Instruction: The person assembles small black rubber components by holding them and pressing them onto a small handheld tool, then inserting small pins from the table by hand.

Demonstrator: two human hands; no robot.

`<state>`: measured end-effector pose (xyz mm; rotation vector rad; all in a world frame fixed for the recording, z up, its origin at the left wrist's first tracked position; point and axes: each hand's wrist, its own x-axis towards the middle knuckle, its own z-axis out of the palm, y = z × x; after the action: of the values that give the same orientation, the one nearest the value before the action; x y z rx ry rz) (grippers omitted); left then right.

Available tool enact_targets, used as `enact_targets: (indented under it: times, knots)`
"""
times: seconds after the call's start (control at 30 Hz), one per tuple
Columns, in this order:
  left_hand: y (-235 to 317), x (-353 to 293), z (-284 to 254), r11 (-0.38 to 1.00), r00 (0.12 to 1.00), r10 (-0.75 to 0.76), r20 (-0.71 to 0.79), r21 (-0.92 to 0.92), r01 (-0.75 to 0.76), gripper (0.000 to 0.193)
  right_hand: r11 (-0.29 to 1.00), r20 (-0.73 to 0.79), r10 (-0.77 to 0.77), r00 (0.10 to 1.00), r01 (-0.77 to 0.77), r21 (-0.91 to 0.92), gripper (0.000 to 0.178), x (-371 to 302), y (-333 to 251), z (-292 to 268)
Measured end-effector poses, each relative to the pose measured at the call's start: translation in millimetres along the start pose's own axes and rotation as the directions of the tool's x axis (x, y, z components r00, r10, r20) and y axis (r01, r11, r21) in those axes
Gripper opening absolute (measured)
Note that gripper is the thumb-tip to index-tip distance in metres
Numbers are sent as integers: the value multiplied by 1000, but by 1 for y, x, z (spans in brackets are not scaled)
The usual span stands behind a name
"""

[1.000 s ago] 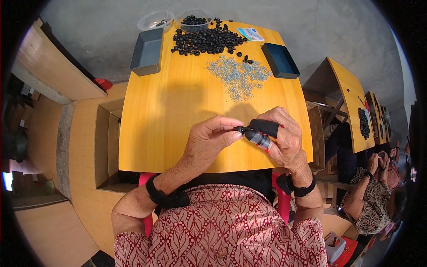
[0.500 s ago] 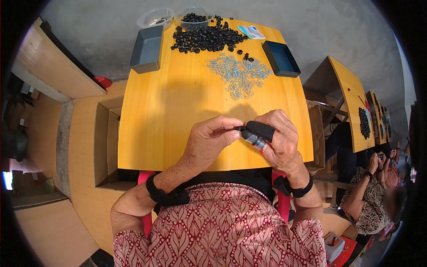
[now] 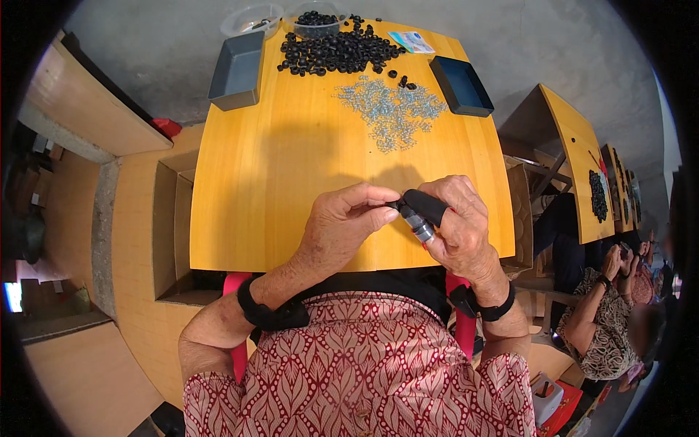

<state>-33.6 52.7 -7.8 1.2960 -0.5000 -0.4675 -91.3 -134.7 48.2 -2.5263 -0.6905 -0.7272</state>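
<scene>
Near the front edge of the yellow table (image 3: pixel 255 233), my two hands meet over a small black part (image 3: pixel 394 205). My left hand (image 3: pixel 342 222) pinches it between thumb and forefinger. My right hand (image 3: pixel 460 226) closes on the part's other side, its fingertips almost touching those of my left. A black sleeve (image 3: pixel 426 207) covers the right forefinger, and grey and black wrapping (image 3: pixel 419 227) goes round the right thumb. The fingers hide most of the part. Beyond my hands lies a spread of tiny shiny, clear-silvery pieces (image 3: pixel 389 113); behind it is a heap of small black rings (image 3: pixel 331 52).
A grey tray (image 3: pixel 237 69) stands at the table's far left, a dark tray (image 3: pixel 461 86) at far right. Two clear plastic bowls (image 3: pixel 317 30) and a small packet (image 3: pixel 411 42) sit at the back. Cardboard boxes flank the table. Another person (image 3: pixel 593 320) works at right.
The view has shifted slightly, so the table sits a little higher. My right forefinger and thumb have turned a little; both hands stay on the small black part.
</scene>
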Motion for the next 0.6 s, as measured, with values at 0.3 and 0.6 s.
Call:
enact_targets:
  times: [0.3, 0.6]
  knots:
    - [0, -1, -1, 992, 998, -60, -8, -108, 59, 18, 999, -10, -8, 1000, 8, -44, 31, -2, -10, 4]
    - [7, 1, -4, 970, 989, -143, 31, -196, 147, 21, 995, -15, -25, 1000, 24, -94, 30, 0, -6, 9]
